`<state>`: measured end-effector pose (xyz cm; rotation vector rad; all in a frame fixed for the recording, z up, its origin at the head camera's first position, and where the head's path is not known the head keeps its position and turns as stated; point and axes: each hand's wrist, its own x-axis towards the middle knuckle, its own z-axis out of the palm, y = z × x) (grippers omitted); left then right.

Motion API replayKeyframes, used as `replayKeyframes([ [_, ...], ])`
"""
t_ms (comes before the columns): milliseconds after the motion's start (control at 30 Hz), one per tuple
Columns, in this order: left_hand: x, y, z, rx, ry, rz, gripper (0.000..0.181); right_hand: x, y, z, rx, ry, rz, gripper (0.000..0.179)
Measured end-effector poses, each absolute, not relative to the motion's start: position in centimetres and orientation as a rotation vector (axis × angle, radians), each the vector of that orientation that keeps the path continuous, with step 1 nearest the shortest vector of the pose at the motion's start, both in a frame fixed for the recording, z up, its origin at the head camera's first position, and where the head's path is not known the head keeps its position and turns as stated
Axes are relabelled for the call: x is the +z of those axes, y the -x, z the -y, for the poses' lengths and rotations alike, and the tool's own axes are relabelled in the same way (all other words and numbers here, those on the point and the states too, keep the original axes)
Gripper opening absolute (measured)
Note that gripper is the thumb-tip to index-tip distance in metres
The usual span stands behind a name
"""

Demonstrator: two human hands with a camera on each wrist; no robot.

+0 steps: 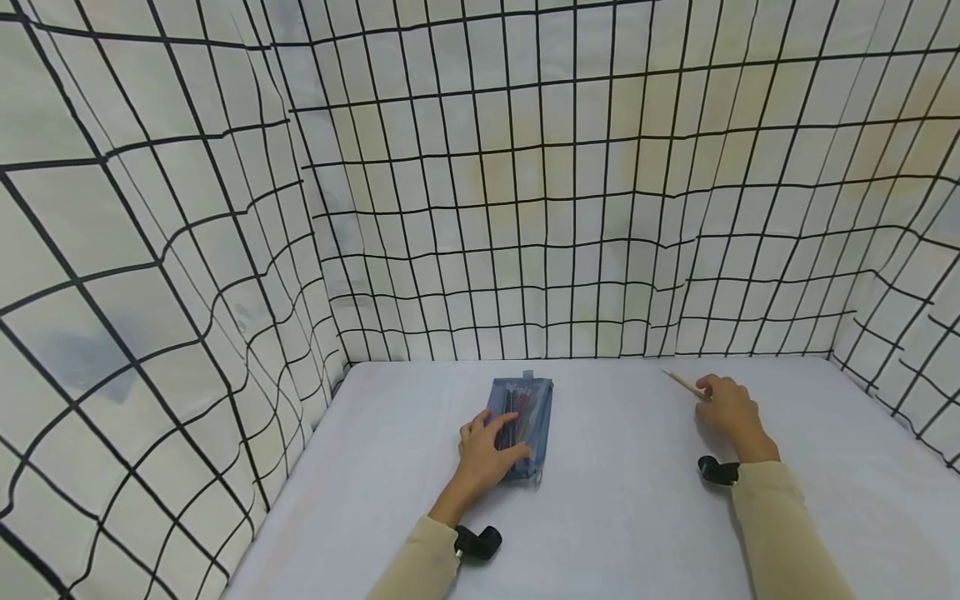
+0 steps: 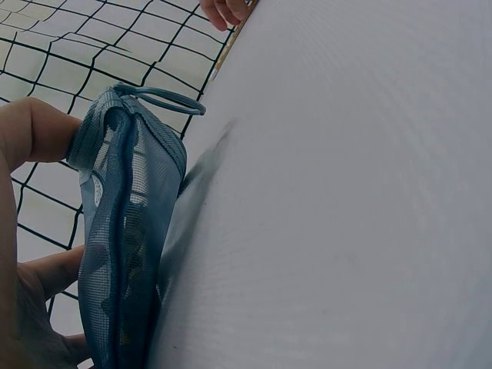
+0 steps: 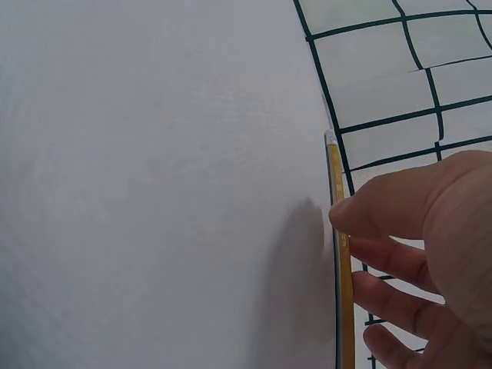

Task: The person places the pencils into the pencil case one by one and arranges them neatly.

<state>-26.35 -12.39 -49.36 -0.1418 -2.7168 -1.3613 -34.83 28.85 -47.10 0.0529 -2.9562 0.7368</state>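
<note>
A blue mesh pencil case [image 1: 542,429] lies on the white table, with several pens or pencils showing through its mesh. My left hand [image 1: 483,454] rests on its upper face, thumb and fingers spread apart. In the left wrist view, the case [image 2: 127,254] is seen along its zipped edge, with a loop at one end. Farther right, my right hand [image 1: 731,410] pinches a yellow pencil [image 1: 684,384] close to the tabletop. The thumb lies on the pencil [image 3: 344,307] in the right wrist view, and the other fingers are partly behind it.
The white table [image 1: 615,500] reaches back to a pale wall covered by black netting [image 1: 555,200]. More netting [image 1: 150,275] rises along the left side and also on the right. Each wrist wears a small black camera [image 1: 478,543].
</note>
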Motion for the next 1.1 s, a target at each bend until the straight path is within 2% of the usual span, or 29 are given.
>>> replayKeyframes([
  [333,-49.4,26.3,12.4,-1.361,0.133,2.721,0.066,-46.7,34.6,-28.8,0.772,-0.022,3.023,0.035],
  [1100,-49.5,26.3,12.4,-1.363,0.129,2.719,0.066,-45.1,34.6,-27.3,0.852,-0.028,2.994,0.037],
])
